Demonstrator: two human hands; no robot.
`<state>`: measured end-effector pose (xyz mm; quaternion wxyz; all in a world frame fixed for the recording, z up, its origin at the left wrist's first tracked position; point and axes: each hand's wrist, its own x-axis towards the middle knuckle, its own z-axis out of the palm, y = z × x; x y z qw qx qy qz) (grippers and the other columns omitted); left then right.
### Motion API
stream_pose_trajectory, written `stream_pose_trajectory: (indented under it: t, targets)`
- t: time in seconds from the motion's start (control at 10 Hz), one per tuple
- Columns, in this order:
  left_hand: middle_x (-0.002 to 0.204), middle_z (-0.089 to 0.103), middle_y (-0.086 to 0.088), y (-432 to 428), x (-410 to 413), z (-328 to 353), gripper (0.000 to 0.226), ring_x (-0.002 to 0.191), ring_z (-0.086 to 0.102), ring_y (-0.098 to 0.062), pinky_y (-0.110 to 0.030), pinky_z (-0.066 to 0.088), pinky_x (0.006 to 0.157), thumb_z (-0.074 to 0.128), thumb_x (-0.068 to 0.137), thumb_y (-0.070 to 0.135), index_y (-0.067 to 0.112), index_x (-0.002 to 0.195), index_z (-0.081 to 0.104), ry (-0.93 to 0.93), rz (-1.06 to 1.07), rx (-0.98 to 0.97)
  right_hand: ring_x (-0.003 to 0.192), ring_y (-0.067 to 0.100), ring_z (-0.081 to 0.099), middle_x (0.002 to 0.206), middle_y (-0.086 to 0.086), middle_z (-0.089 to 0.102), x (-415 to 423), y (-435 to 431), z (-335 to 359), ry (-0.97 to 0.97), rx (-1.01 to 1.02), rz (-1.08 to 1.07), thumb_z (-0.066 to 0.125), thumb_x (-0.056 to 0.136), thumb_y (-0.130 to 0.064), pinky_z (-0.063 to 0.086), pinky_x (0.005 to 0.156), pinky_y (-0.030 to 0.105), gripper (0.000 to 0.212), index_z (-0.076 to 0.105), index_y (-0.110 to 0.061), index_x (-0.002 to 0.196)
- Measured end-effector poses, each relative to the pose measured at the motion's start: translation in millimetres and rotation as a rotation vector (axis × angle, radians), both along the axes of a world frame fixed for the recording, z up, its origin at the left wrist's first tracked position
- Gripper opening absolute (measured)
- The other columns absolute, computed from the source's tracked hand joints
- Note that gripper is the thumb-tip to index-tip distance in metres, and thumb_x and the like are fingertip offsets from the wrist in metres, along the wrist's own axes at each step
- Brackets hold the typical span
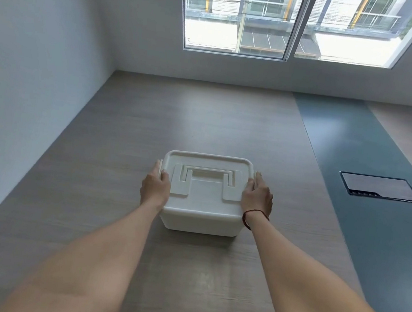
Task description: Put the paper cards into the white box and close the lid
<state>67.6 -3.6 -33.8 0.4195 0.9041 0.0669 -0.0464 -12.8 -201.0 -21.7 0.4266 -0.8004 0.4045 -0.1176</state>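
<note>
A white plastic box stands on the wooden table in the middle of the head view. Its lid lies flat on top, with a flat handle folded down on it. My left hand presses against the lid's left edge, thumb on top. My right hand, with a red cord around the wrist, holds the lid's right edge the same way. No paper cards are in sight; the inside of the box is hidden by the lid.
The wooden table runs back to a white wall under a window. A grey strip crosses the table on the right, with a rectangular cable hatch set in it. A wall borders the left side.
</note>
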Motion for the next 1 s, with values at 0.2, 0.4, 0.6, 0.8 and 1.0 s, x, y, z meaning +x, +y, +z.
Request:
stream_pose_trajectory:
  t: [0.2,0.4,0.6,0.8,1.0]
  targets:
    - [0.151,0.044,-0.007,-16,20,-3,0.05,0.134,0.045,-0.032,-0.038,0.035,0.108,0.035,0.1,0.02,0.014,0.149,0.033,-0.035,-0.019,0.008,0.113,0.036,0.057,0.123,0.016,0.064,23,-15,0,-0.052,0.028,-0.054,0.042,0.098,-0.021,0.044,0.09,0.035,0.033,0.054,-0.011,0.128]
    - [0.149,0.046,-0.011,-43,70,-3,0.05,0.133,0.045,-0.034,-0.037,0.036,0.108,0.037,0.099,0.02,0.013,0.149,0.035,-0.039,-0.005,0.003,0.116,0.039,0.055,0.126,0.019,0.062,74,-42,-3,-0.008,-0.049,-0.015,0.039,0.1,-0.021,0.044,0.092,0.039,0.035,0.053,-0.013,0.131]
    - [0.146,0.049,-0.012,-68,122,-4,0.049,0.131,0.047,-0.035,-0.037,0.036,0.105,0.036,0.1,0.021,0.014,0.148,0.035,-0.049,0.019,-0.003,0.11,0.04,0.057,0.118,0.022,0.063,134,-69,-10,0.014,-0.092,0.032,0.037,0.099,-0.023,0.046,0.087,0.04,0.033,0.052,-0.009,0.126]
    - [0.148,0.047,-0.008,-68,137,-3,0.049,0.134,0.044,-0.031,-0.037,0.035,0.11,0.036,0.099,0.023,0.016,0.148,0.036,-0.001,-0.019,-0.064,0.11,0.039,0.056,0.119,0.022,0.06,143,-75,-10,0.047,-0.049,0.075,0.037,0.099,-0.026,0.043,0.083,0.039,0.032,0.049,-0.01,0.125]
    - [0.158,0.031,-0.009,-54,104,32,0.06,0.145,0.029,-0.027,-0.037,0.025,0.117,0.031,0.099,0.041,0.011,0.151,0.028,-0.014,-0.112,0.064,0.136,0.034,0.037,0.153,0.011,0.033,110,-55,23,0.177,-0.206,0.25,0.033,0.099,-0.036,0.032,0.109,0.048,0.054,0.027,-0.009,0.146]
